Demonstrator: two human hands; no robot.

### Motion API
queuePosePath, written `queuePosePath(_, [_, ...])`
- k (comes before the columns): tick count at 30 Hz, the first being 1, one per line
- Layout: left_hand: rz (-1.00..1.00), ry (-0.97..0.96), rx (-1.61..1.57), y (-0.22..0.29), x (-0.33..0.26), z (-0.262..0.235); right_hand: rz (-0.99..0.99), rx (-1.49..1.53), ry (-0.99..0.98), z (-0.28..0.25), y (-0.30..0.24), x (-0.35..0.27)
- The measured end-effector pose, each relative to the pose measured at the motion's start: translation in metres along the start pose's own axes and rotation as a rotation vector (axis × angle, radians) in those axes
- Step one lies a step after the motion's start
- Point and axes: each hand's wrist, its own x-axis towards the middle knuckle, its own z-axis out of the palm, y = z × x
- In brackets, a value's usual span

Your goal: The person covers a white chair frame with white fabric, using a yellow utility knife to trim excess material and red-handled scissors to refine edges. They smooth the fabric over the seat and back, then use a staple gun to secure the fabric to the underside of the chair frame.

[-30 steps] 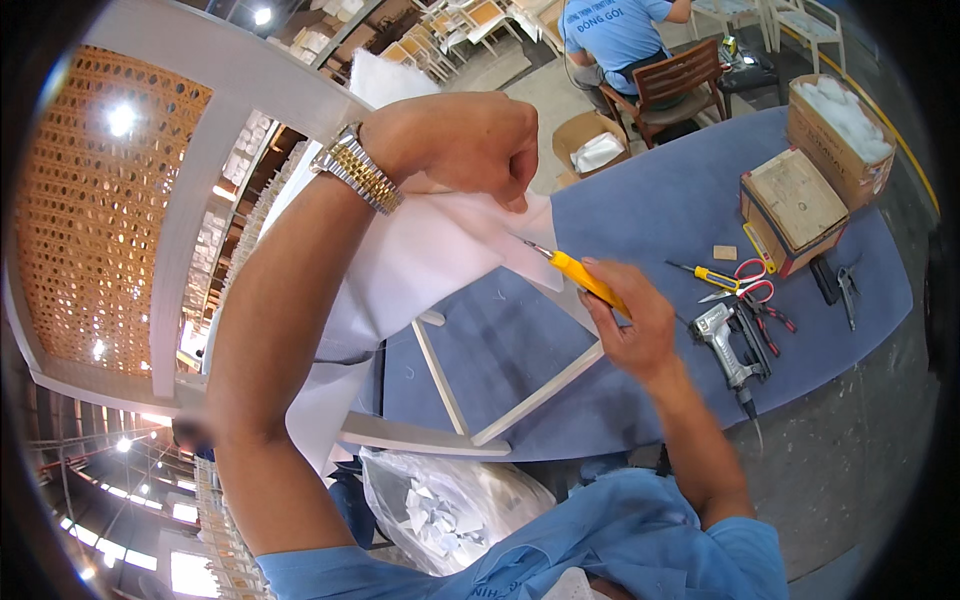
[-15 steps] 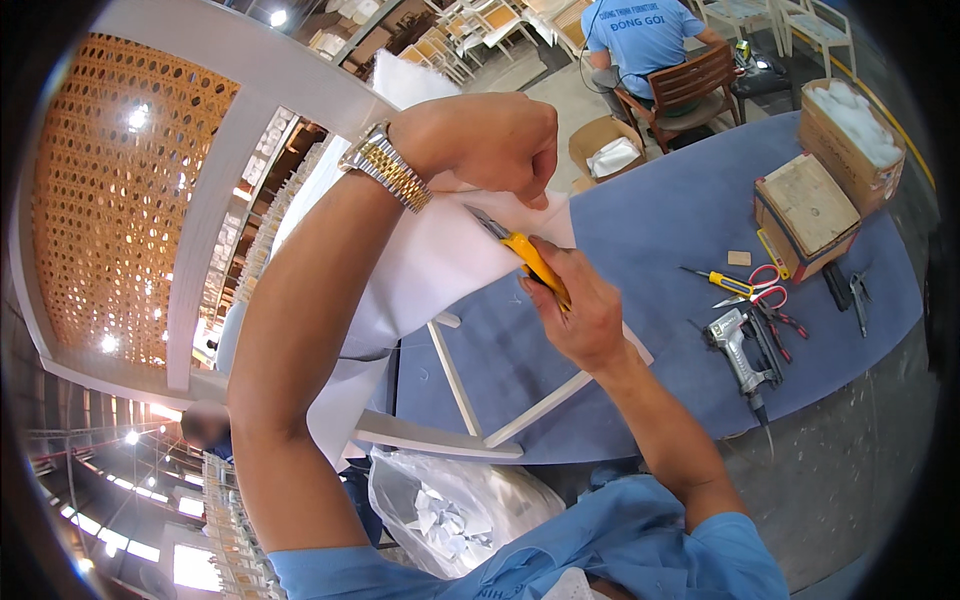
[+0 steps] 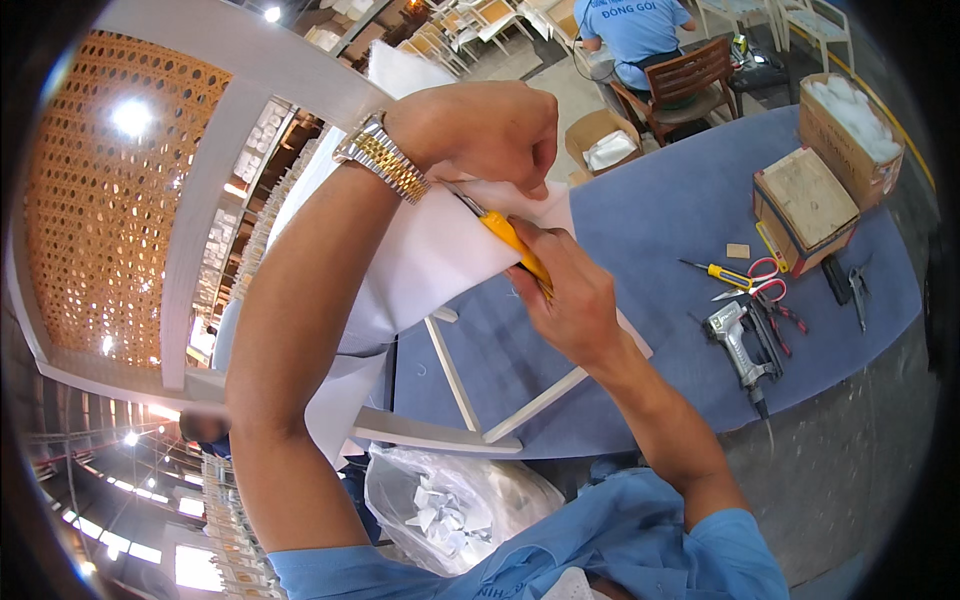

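My right hand (image 3: 570, 290) grips a yellow utility knife (image 3: 510, 238). Its blade points up and left, touching the white sheet (image 3: 430, 255) just below my left wrist. My left hand (image 3: 490, 135) is closed over the sheet's upper edge with its fingers curled, and what they pinch is hidden. The sheet drapes over a pale wooden chair frame (image 3: 455, 375) that rests on the blue-covered table. A cane-webbed back panel (image 3: 120, 200) in a pale frame rises beside my left arm.
A nail gun (image 3: 738, 345), scissors (image 3: 765, 280), pliers (image 3: 790, 318) and a yellow-handled screwdriver (image 3: 722, 272) lie on the blue table (image 3: 660, 220). Two cardboard boxes (image 3: 805, 195) stand at its right end. A plastic bag of scraps (image 3: 450, 505) sits below me. Another person (image 3: 630, 35) sits beyond the table.
My right hand has drawn the knife up and left along the sheet, toward my left wrist. My left hand has stayed nearly in place.
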Motion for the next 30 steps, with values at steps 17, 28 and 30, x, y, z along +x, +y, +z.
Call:
queuePosePath(17, [0.018,0.012,-0.013,-0.001,-0.001,0.0,0.063,0.027,-0.001,0.013,-0.004,-0.009])
queuePosePath(28, [0.058,0.044,0.013,-0.003,-0.002,0.009,0.198,0.005,-0.068,-0.027,0.006,-0.049])
queuePosePath(30, [0.122,0.088,0.097,-0.002,-0.002,0.025,0.456,0.063,-0.025,-0.057,0.022,-0.096])
